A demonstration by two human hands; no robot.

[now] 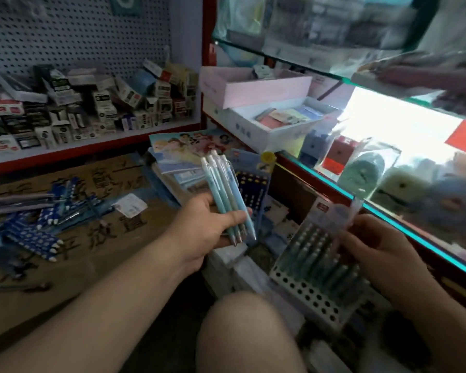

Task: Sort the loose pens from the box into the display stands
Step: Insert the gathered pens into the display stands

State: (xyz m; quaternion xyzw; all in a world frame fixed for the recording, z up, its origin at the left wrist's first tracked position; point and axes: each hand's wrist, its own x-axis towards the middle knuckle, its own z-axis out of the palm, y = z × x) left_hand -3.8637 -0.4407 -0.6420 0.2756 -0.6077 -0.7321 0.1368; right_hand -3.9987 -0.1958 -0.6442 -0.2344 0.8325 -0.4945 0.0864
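In the head view, the left forearm reaches forward from the lower left. The left hand (205, 227) is closed round a bunch of slim pale-blue click pens (226, 195), thumb across the barrels, tips pointing down and push-buttons tilted up and away.

The right hand (382, 249) comes in from the right. Its curled fingers grip the clear plastic back panel of a white perforated display stand (315, 267), which is tilted and already carries rows of similar pens. Its front rows of holes are unfilled.

The stand sits between a bare knee (240, 332) and the teal-edged glass display case (388, 219), close to both. Just behind the held pens stands a dark-blue card display (253, 184).

To the left, a flat brown cardboard sheet (97, 238) has bare room beside the forearm. Dark-blue dotted pens (33, 224) lie heaped at its far left.
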